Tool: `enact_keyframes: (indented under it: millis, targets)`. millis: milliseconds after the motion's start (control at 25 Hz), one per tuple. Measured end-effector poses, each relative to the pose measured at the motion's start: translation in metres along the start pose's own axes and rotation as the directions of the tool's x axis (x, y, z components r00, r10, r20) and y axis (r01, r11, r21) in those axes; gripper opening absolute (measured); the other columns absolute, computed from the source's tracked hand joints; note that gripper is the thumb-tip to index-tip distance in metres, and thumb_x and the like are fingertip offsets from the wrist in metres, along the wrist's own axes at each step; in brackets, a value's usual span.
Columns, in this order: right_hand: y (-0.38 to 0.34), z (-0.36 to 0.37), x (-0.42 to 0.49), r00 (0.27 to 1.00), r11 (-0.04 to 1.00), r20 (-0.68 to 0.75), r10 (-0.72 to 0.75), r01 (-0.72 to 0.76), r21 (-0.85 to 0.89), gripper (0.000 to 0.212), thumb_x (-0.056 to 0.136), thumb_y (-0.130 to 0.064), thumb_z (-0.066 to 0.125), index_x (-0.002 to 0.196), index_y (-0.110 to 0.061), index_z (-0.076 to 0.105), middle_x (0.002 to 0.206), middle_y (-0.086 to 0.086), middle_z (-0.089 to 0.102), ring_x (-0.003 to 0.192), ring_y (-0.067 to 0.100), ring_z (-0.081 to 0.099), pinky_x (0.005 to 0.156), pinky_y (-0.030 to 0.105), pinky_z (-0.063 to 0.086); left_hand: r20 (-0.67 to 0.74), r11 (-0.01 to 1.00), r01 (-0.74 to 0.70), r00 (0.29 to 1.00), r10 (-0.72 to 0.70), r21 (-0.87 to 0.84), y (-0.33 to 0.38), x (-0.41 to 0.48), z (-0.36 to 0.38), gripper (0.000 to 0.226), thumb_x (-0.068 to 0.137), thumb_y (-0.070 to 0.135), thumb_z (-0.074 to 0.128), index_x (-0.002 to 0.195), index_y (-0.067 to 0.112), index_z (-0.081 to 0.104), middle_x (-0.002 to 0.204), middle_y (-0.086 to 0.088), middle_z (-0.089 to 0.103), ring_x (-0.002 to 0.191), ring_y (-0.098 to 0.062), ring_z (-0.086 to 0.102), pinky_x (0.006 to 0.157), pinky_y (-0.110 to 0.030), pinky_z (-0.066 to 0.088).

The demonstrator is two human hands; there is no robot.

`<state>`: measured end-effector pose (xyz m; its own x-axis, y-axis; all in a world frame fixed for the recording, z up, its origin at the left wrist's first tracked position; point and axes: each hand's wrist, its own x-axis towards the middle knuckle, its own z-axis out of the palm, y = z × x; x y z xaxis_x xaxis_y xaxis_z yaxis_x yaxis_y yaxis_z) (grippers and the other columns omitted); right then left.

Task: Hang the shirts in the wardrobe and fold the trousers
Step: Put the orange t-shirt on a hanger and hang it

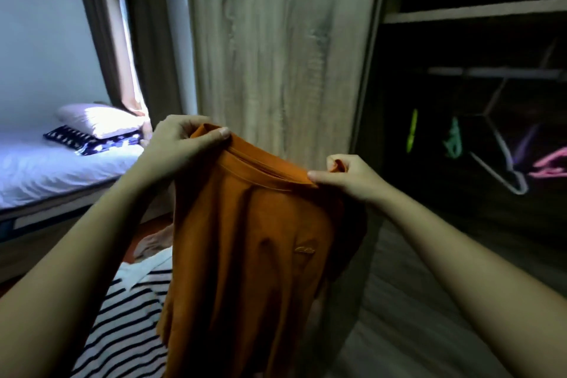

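Mid-frame: both arms outstretched. Left hand and right hand, each grip pinched tight on the orange shirt collar, shirt hanging below. Small chest emblem, unreadable.

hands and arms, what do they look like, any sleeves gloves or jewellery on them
The left hand and right hand are bare, with no gloves. No ring, watch or bracelet shows on either. The left forearm and right forearm are also uncovered, with no sleeve in view up to the frame's edge. The thumbnails that show look short and unpainted.
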<state>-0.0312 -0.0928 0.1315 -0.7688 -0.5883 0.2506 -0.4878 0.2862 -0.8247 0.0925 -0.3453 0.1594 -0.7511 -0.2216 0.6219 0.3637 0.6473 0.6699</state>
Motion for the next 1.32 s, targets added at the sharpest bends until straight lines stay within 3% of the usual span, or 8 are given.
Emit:
enact_keyframes:
  millis: [160,280,440,600,840,1040,1160,1320]
  targets:
    - [0.007,-0.059,-0.043,0.991,0.989,-0.11,-0.072,0.057,-0.135,0.023,0.078,-0.019,0.062,0.071,-0.024,0.041,0.073,0.0,0.045,0.067,0.016,0.042,0.061,0.03,0.036,-0.322,0.971,0.016,0.945,0.063,0.237,0.022,0.015,0.059,0.027,0.083,0.036,0.063,0.081,0.01,0.072,0.072,-0.012,0.068,0.074,-0.02,0.06,0.064,-0.028,0.04]
    - [0.007,-0.092,-0.074,0.976,0.967,-0.075,-0.204,0.189,-0.173,0.019,0.067,-0.008,0.045,0.07,-0.026,0.043,0.092,0.002,0.045,0.085,0.02,0.047,0.079,0.026,0.039,-0.294,0.945,0.067,0.955,0.032,0.32,0.031,0.026,0.089,0.031,0.085,0.035,0.062,0.084,0.006,0.073,0.081,-0.023,0.067,0.086,-0.033,0.064,0.068,-0.034,0.041]
    - [0.015,-0.139,-0.096,0.981,0.849,-0.112,-0.161,0.08,-0.522,0.034,0.062,-0.007,0.038,0.063,-0.028,0.065,0.11,-0.004,0.055,0.112,0.01,0.05,0.096,0.017,0.034,0.014,0.968,-0.139,0.99,0.14,0.209,0.044,0.041,0.139,0.035,0.086,0.038,0.063,0.08,0.005,0.071,0.07,-0.013,0.066,0.073,-0.019,0.062,0.067,-0.034,0.044]
    - [0.032,-0.174,-0.107,0.968,0.733,-0.229,-0.103,-0.082,-0.675,0.052,0.073,0.011,0.039,0.109,-0.012,0.068,0.123,0.005,0.059,0.119,0.018,0.05,0.102,0.019,0.032,0.227,0.979,-0.205,0.954,0.198,0.007,0.054,0.061,0.185,0.051,0.088,0.05,0.052,0.063,0.006,0.058,0.053,-0.002,0.046,0.052,-0.003,0.043,0.055,-0.03,0.036]
    - [0.047,-0.204,-0.113,0.983,0.716,-0.185,-0.002,-0.128,-0.686,0.054,0.079,0.015,0.035,0.118,-0.011,0.062,0.122,-0.003,0.053,0.118,0.004,0.043,0.091,-0.006,0.024,0.422,0.906,-0.323,0.887,0.188,0.274,0.05,0.087,0.288,0.054,0.094,0.055,0.033,0.063,0.018,0.055,0.066,-0.004,0.061,0.07,-0.018,0.063,0.064,-0.033,0.049]
    - [0.073,-0.216,-0.098,0.983,0.703,-0.181,0.03,-0.15,-0.696,0.057,0.078,0.011,0.035,0.114,-0.02,0.064,0.118,-0.012,0.053,0.121,0.007,0.046,0.108,0.022,0.029,0.156,0.993,-0.048,0.987,0.031,0.103,0.068,0.141,0.363,0.041,0.096,0.043,0.041,0.093,0.007,0.06,0.084,-0.013,0.064,0.072,-0.024,0.063,0.052,-0.029,0.045]
    - [0.09,-0.213,-0.098,0.982,0.658,-0.191,0.006,-0.148,-0.738,0.056,0.079,0.008,0.036,0.116,-0.025,0.062,0.123,-0.013,0.053,0.119,0.007,0.045,0.104,0.017,0.027,0.081,0.983,0.016,0.996,-0.031,0.18,0.074,0.176,0.393,0.043,0.096,0.037,0.045,0.117,0.0,0.051,0.112,-0.02,0.058,0.104,-0.032,0.058,0.079,-0.036,0.047]
    - [0.111,-0.216,-0.102,0.976,0.633,-0.217,0.025,-0.184,-0.752,0.057,0.078,0.007,0.037,0.117,-0.028,0.06,0.12,-0.018,0.051,0.116,0.007,0.045,0.102,0.017,0.03,0.169,0.977,0.185,0.965,-0.202,0.11,0.07,0.2,0.423,0.039,0.094,0.025,0.052,0.124,0.0,0.045,0.122,-0.021,0.054,0.113,-0.036,0.053,0.093,-0.043,0.047]
